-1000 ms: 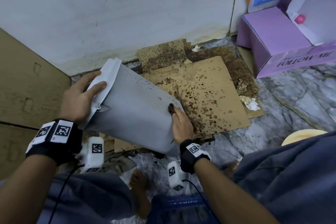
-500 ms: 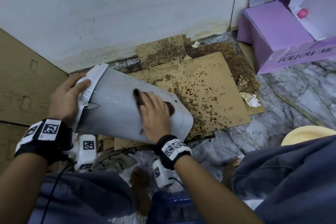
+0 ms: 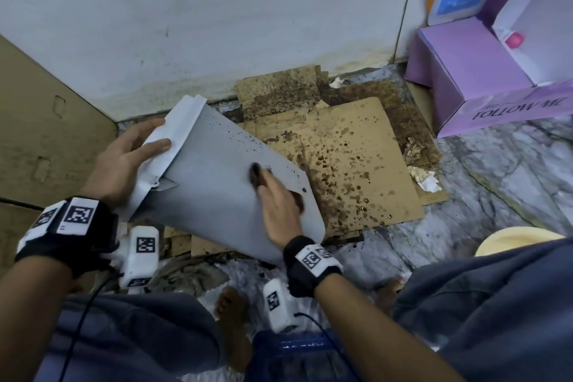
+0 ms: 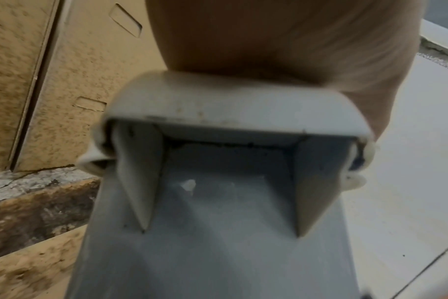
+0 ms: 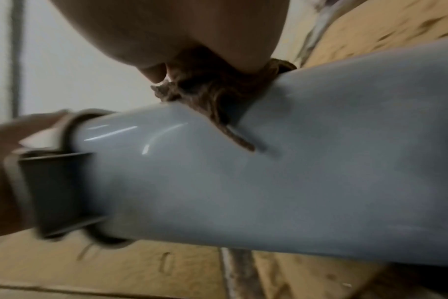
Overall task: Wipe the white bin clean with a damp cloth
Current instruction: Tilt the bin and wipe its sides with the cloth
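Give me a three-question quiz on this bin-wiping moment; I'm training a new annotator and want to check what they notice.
1. True or false: the white bin stands upright on the floor.
2. Which hand presses the brown cloth against the bin's side?
A. left hand
B. right hand
C. neither
3. Fill in: the left hand grips the bin at its ____ end.

Key:
1. False; it is tipped over and held off the stained cardboard.
2. B
3. Rim (open) end; dark specks remain on the bin's upper side.
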A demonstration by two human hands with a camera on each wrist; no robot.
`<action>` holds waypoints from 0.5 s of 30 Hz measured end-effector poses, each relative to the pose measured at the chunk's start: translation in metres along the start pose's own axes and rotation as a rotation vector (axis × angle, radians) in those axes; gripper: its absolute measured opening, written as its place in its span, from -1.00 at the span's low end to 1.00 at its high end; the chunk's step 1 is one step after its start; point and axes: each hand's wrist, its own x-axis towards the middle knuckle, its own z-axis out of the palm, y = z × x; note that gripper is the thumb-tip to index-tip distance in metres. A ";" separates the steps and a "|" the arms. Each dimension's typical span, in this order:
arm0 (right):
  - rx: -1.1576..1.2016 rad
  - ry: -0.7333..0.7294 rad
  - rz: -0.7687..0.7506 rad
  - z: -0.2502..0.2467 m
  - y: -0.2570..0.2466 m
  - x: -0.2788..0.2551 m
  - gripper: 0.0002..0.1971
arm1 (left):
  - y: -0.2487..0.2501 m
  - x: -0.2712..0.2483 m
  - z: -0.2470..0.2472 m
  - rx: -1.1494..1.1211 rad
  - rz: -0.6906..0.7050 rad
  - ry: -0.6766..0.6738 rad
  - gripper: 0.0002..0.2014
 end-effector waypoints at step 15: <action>-0.122 -0.192 -0.103 0.010 0.002 0.039 -0.50 | 0.018 -0.010 0.019 0.276 -0.073 -0.091 -0.25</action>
